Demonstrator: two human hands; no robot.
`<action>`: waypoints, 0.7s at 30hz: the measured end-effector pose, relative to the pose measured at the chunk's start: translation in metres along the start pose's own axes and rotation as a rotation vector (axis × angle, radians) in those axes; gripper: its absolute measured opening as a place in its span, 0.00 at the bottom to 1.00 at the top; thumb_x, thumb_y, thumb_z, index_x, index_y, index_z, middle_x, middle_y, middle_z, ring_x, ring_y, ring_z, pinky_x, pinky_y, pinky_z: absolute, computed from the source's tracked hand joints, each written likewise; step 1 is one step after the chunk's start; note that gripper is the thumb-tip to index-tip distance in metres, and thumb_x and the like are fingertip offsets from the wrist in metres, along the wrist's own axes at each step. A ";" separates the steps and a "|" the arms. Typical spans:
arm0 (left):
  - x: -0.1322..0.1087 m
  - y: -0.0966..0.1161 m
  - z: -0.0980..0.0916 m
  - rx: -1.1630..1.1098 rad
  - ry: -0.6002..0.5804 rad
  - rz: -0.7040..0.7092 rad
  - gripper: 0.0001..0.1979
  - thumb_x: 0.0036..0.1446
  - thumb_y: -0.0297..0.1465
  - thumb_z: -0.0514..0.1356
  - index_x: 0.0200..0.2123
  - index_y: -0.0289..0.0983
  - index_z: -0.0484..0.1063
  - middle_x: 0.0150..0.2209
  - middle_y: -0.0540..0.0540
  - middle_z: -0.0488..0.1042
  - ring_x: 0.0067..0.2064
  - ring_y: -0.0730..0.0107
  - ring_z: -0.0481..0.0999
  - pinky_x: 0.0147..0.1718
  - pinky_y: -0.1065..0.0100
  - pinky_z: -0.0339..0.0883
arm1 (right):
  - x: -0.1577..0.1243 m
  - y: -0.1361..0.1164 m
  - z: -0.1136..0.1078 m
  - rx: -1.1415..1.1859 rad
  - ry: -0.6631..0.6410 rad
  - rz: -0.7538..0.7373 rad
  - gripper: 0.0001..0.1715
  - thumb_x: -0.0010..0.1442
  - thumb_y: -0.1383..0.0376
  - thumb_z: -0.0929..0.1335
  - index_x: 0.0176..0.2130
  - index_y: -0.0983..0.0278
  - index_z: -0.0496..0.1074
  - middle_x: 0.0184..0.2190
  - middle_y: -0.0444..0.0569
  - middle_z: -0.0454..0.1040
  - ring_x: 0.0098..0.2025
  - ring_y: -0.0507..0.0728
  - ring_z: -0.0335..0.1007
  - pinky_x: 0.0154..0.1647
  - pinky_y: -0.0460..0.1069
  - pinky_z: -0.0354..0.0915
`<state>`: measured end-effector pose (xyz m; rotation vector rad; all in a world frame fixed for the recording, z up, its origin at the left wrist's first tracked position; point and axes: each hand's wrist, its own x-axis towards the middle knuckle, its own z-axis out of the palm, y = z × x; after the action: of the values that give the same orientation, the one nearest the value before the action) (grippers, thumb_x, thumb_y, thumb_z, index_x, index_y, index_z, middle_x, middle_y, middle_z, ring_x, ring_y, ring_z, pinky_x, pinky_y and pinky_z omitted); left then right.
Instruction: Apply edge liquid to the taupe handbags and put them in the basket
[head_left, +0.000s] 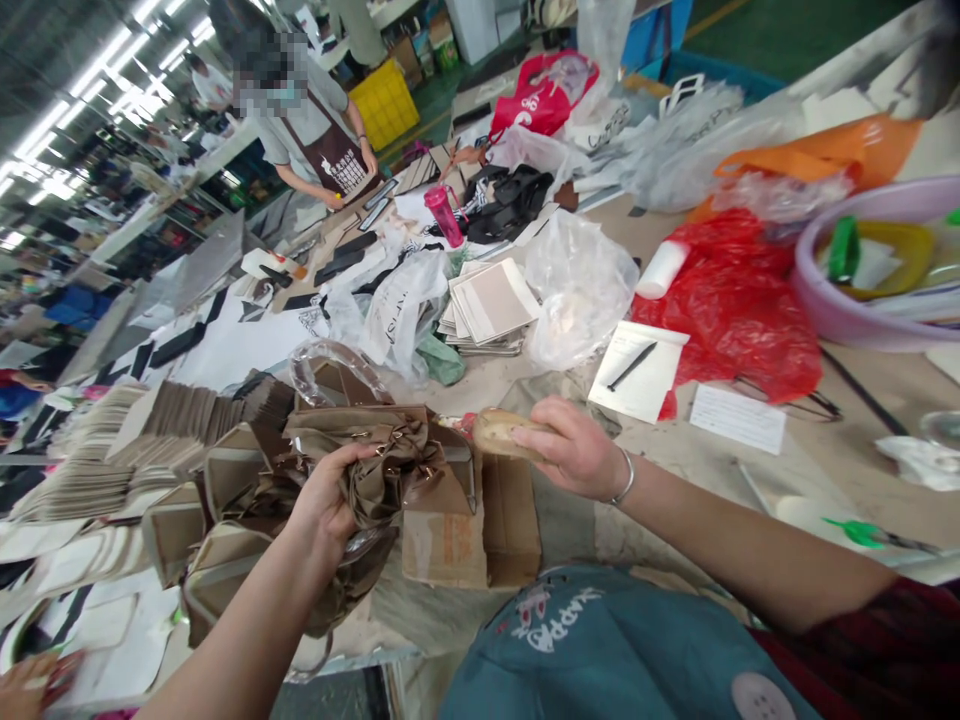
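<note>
My left hand (pixel 328 500) is closed on a bunch of brown fabric pieces (pixel 390 455) with small metal fittings, held above a heap of similar brown pieces (pixel 225 500). My right hand (pixel 574 447) grips a tan wooden-looking brush or block (pixel 501 432), its end pointing at the fabric bunch. Below both hands stands a small brown cardboard box (pixel 465 530). A teal apron (pixel 600 640) covers my lap at the bottom.
A stack of pale cards (pixel 491 305), clear plastic bags (pixel 581 285), a red bag (pixel 739 300), a lilac basin (pixel 877 300), a white notepad with pen (pixel 637 370) and a pink bottle (pixel 444 214) crowd the table. Another person (pixel 315 130) works at the far end.
</note>
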<state>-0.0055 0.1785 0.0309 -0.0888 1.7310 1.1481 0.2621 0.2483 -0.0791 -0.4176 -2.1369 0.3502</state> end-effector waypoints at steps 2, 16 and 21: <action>0.002 0.000 -0.002 0.031 -0.048 0.023 0.09 0.48 0.16 0.52 0.26 0.27 0.72 0.21 0.40 0.77 0.20 0.64 0.76 0.22 0.67 0.75 | 0.001 -0.001 -0.001 -0.010 0.002 -0.003 0.22 0.61 0.72 0.61 0.54 0.58 0.58 0.34 0.48 0.61 0.35 0.56 0.58 0.35 0.52 0.62; 0.011 0.003 0.004 0.061 0.004 0.039 0.09 0.49 0.17 0.52 0.28 0.29 0.72 0.22 0.41 0.77 0.21 0.64 0.77 0.21 0.67 0.74 | -0.012 -0.006 0.009 -0.031 0.071 0.085 0.13 0.60 0.71 0.63 0.46 0.65 0.64 0.32 0.49 0.60 0.33 0.55 0.57 0.31 0.50 0.61; 0.014 0.004 0.005 0.056 0.003 0.028 0.10 0.49 0.17 0.52 0.28 0.30 0.72 0.22 0.42 0.77 0.20 0.65 0.76 0.21 0.68 0.74 | -0.015 -0.006 0.009 0.004 0.070 0.113 0.15 0.59 0.71 0.64 0.47 0.65 0.63 0.33 0.50 0.61 0.34 0.56 0.58 0.32 0.51 0.62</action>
<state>-0.0103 0.1901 0.0226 -0.0318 1.7713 1.1192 0.2612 0.2358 -0.0928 -0.5422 -2.0489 0.3980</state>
